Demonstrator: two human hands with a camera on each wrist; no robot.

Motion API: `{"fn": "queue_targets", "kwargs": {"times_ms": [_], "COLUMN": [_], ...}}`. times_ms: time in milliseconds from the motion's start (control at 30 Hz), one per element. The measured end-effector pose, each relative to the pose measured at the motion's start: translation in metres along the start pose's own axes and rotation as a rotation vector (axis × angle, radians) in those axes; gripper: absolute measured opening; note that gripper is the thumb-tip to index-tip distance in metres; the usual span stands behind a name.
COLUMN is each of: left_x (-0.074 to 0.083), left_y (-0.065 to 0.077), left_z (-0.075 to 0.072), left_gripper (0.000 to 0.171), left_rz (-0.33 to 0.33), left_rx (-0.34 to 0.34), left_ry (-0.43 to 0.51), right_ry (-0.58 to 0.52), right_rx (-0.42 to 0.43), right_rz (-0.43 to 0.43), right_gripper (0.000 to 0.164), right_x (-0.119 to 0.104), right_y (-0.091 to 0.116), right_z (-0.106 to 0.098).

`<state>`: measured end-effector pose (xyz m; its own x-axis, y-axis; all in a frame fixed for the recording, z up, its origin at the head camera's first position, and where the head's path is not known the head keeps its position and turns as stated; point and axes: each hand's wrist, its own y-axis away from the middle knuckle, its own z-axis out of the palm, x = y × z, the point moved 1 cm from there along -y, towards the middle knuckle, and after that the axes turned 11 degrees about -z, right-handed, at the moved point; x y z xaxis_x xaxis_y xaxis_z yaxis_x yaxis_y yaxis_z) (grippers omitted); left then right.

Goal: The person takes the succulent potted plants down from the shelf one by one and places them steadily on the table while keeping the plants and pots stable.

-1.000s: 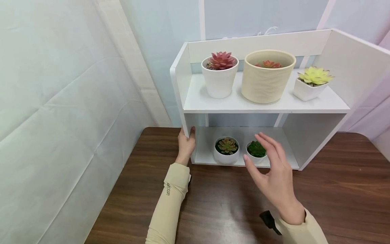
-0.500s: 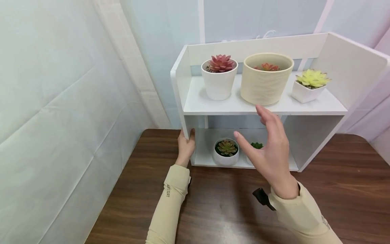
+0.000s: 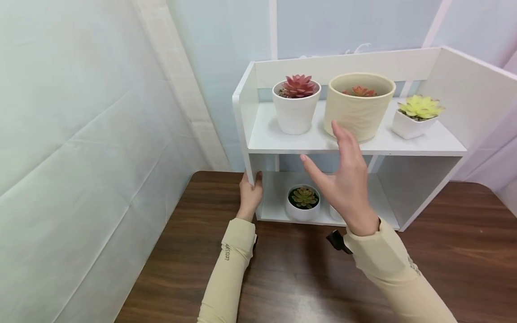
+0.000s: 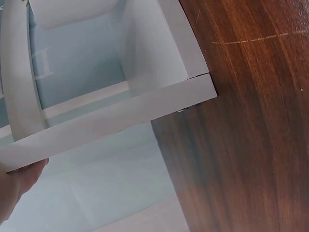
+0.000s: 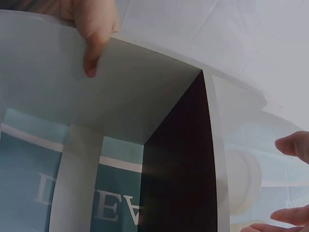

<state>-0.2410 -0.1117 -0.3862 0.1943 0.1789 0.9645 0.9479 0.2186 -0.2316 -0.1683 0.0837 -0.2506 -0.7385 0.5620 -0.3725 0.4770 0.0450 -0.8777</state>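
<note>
A white two-tier shelf stands on the table. My left hand grips the edge of its left side panel, thumb on the inner face; the right wrist view also shows that thumb. My right hand is raised before the upper board, thumb and fingers spread with nothing between them. Its fingertips overlap the lower part of a cream pot holding an orange-red succulent; contact is not visible. Left of that pot is a white pot with a dark red succulent. To its right sits a small angular white pot with a yellow-green succulent.
On the lower board sits a round white pot with a green-brown succulent. Beside it, another white pot is mostly hidden behind my right hand. The dark wood table extends in front; pale cloth hangs at the left.
My right hand has risen and shifted left, from before the lower board to before the upper one. It now covers most of the lower right pot. The left hand keeps its grip.
</note>
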Motion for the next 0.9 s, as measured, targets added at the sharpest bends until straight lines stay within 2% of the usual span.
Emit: {"fn": "queue_targets", "kwargs": {"times_ms": [67,233,400,767,900], "left_x": [-0.008,-0.012,-0.01,-0.009,-0.009], "left_y": [-0.004,-0.004,-0.003,-0.003,-0.002], "left_z": [0.001,0.001,0.001,0.001,0.001], "left_gripper": [0.039,0.038,0.037,0.038,0.038], "left_rz": [0.003,0.01,0.037,0.011,0.011], "left_rx": [0.005,0.02,0.026,0.031,0.021], "left_ry": [-0.004,-0.009,-0.011,0.001,0.008], "right_ry": [0.012,0.015,0.026,0.032,0.04], "right_rx": [0.002,0.009,0.009,-0.01,-0.036], "right_rz": [0.012,0.031,0.054,0.128,0.187], "right_gripper": [0.075,0.078,0.08,0.088,0.088], "right_x": [0.001,0.003,0.003,0.007,0.009], "right_y": [-0.004,-0.015,-0.025,-0.037,-0.04], "right_z": [0.004,0.016,0.025,0.041,0.046]}}
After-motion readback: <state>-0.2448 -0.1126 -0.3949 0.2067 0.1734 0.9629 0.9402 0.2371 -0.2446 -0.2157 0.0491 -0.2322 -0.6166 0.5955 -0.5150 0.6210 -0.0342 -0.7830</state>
